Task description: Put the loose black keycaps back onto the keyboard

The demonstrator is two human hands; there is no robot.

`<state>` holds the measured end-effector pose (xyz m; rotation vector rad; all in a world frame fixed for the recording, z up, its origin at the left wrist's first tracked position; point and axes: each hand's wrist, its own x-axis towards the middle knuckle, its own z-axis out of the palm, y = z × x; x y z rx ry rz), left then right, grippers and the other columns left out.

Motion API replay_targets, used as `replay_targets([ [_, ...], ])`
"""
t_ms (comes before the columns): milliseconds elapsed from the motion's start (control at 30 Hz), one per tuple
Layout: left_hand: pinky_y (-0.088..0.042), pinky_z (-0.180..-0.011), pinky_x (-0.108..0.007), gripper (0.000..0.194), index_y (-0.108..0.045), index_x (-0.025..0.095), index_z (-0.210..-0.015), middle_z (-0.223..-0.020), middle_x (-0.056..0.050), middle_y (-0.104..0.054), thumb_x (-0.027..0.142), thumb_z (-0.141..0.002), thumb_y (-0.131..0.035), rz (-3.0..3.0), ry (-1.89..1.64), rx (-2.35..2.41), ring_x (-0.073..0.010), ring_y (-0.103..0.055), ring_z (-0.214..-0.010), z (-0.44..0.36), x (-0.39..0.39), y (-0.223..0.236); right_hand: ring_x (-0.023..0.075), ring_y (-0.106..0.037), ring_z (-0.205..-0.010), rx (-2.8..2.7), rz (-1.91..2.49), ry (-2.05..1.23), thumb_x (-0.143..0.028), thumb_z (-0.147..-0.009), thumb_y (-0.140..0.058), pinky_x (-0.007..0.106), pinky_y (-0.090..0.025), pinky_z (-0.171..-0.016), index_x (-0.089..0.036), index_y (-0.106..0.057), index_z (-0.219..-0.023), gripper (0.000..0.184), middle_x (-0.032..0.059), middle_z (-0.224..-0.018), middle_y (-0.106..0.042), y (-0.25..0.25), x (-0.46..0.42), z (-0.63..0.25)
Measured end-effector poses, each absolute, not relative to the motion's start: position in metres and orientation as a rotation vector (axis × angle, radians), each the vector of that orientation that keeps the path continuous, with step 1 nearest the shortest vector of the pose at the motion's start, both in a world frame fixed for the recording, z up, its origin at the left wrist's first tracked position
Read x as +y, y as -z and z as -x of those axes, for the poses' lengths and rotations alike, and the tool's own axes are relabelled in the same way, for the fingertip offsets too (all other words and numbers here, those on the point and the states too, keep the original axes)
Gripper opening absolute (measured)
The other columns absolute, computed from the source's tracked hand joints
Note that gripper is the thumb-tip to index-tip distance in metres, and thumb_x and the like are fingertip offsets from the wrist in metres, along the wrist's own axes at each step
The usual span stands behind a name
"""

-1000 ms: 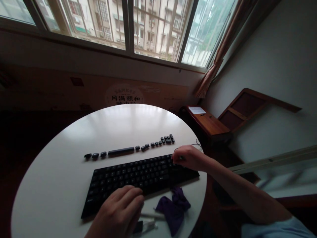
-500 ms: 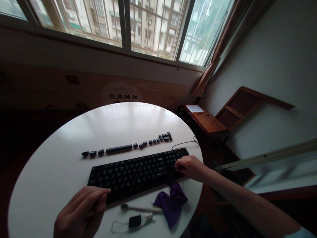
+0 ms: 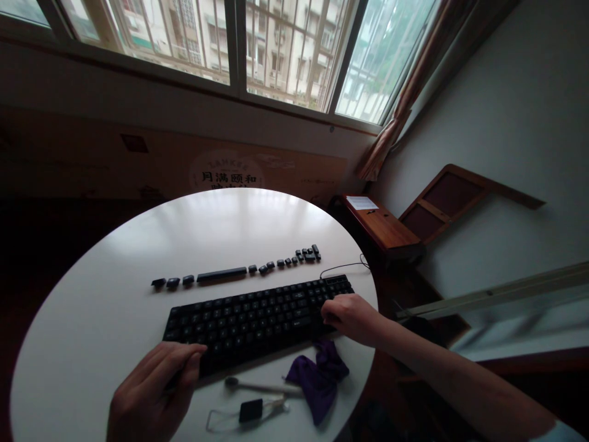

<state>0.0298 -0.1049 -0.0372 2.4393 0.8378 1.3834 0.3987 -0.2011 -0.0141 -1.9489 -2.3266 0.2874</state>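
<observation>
A black keyboard (image 3: 248,319) lies slightly angled on the white round table, with a bare strip along its near edge. My left hand (image 3: 154,390) is closed at the keyboard's near left corner, fingers together and pressed to its edge. Over the number-pad end, my right hand (image 3: 352,316) is curled with its fingertips pointing down; whatever is between them is hidden. Behind the keyboard, loose black keycaps (image 3: 172,282) form a row, including a long spacebar (image 3: 221,275). In front lie a purple cloth (image 3: 317,380), a brush (image 3: 262,387) with a dark head, and a wire keycap puller (image 3: 251,410).
The round white table (image 3: 92,294) carries everything here. A thin black cable (image 3: 343,266) runs off its right edge. Beyond, a wooden chair (image 3: 391,230) holds a sheet of paper (image 3: 362,202). Barred windows and a curtain (image 3: 386,138) are at the back.
My right hand has shifted slightly left over the number-pad end, staying curled. My left hand remains at the keyboard's corner. The loose keycaps and tools lie as before.
</observation>
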Motion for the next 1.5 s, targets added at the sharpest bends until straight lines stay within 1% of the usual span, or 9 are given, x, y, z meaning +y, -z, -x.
replay_targets([
  [133,-0.055,-0.070,-0.026,0.007,-0.067,0.021,-0.089,-0.081,-0.001,-0.070,0.019,-0.088,-0.061,-2.426,-1.402,0.838,-0.0145,-0.067,-0.072,-0.029,-0.104,0.038,0.0184,-0.066,-0.077,-2.274,1.996,-0.305,-0.014,-0.084,-0.069,0.026,-0.043,-0.069,-0.020,-0.068,-0.094,0.011,0.0042,-0.083,-0.072,0.012,-0.200,-0.399],
  [400,-0.055,-0.071,-0.026,0.008,-0.067,0.022,-0.089,-0.082,-0.001,-0.070,0.024,-0.089,-0.059,-2.416,-1.378,0.906,-0.0140,-0.067,-0.072,-0.029,-0.104,0.041,0.0150,-0.066,-0.073,-2.027,2.005,-0.521,-0.012,-0.080,-0.072,0.022,-0.045,-0.068,-0.021,-0.067,-0.092,0.015,-0.0003,-0.081,-0.072,0.013,-0.200,-0.407],
  [767,-0.056,-0.069,-0.022,0.019,-0.070,0.021,-0.086,-0.081,-0.001,-0.074,0.034,-0.090,-0.057,-2.328,-1.309,1.038,-0.0135,-0.069,-0.068,-0.028,-0.101,0.053,0.0193,-0.066,-0.081,-2.319,1.998,-0.328,-0.015,-0.086,-0.067,0.026,-0.043,-0.072,-0.020,-0.065,-0.100,0.014,0.0044,-0.087,-0.072,0.014,-0.199,-0.403],
  [1000,-0.057,-0.068,-0.020,0.016,-0.070,0.020,-0.089,-0.082,-0.002,-0.075,0.031,-0.090,-0.058,-2.434,-1.253,0.957,-0.0135,-0.071,-0.068,-0.026,-0.098,0.054,0.0191,-0.064,-0.077,-2.491,2.009,-0.209,-0.010,-0.087,-0.061,0.026,-0.038,-0.065,-0.019,-0.063,-0.097,0.013,0.0053,-0.081,-0.069,0.010,-0.195,-0.391],
  [1100,-0.057,-0.067,-0.019,0.014,-0.069,0.020,-0.089,-0.082,-0.002,-0.075,0.029,-0.090,-0.058,-2.453,-1.247,0.918,-0.0134,-0.071,-0.069,-0.026,-0.096,0.053,0.0193,-0.064,-0.078,-2.552,1.958,-0.210,-0.011,-0.084,-0.064,0.026,-0.037,-0.064,-0.019,-0.064,-0.092,0.012,0.0043,-0.079,-0.069,0.002,-0.191,-0.391],
  [1200,-0.057,-0.067,-0.019,0.016,-0.070,0.020,-0.089,-0.082,-0.002,-0.075,0.030,-0.090,-0.058,-2.443,-1.231,0.924,-0.0142,-0.071,-0.069,-0.027,-0.096,0.053,0.0200,-0.064,-0.081,-2.542,1.880,-0.248,-0.022,-0.081,-0.073,0.026,-0.039,-0.066,-0.022,-0.069,-0.086,0.007,0.0029,-0.082,-0.071,-0.011,-0.173,-0.401],
  [1267,-0.057,-0.066,-0.020,0.017,-0.070,0.020,-0.087,-0.082,-0.002,-0.075,0.032,-0.090,-0.058,-2.436,-1.217,0.929,-0.0148,-0.072,-0.069,-0.028,-0.096,0.054,0.0192,-0.065,-0.084,-2.438,1.854,-0.224,-0.026,-0.084,-0.072,0.026,-0.042,-0.072,-0.025,-0.072,-0.088,0.004,0.0018,-0.087,-0.073,-0.019,-0.150,-0.413],
  [1400,-0.057,-0.065,-0.019,0.019,-0.071,0.019,-0.087,-0.081,-0.002,-0.075,0.032,-0.090,-0.058,-2.436,-1.206,0.934,-0.0145,-0.072,-0.068,-0.028,-0.095,0.056,0.0185,-0.066,-0.095,-2.184,1.990,-0.068,-0.026,-0.091,-0.064,0.026,-0.043,-0.082,-0.025,-0.077,-0.098,0.015,0.0020,-0.099,-0.076,-0.025,-0.087,-0.433],
  [1500,-0.057,-0.065,-0.019,0.020,-0.072,0.019,-0.086,-0.081,-0.002,-0.075,0.032,-0.090,-0.058,-2.434,-1.215,0.940,-0.0143,-0.072,-0.068,-0.028,-0.095,0.058,0.0197,-0.067,-0.096,-2.155,2.163,-0.078,-0.031,-0.091,-0.064,0.026,-0.045,-0.079,-0.025,-0.078,-0.105,0.020,0.0028,-0.101,-0.076,-0.016,-0.045,-0.438],
])
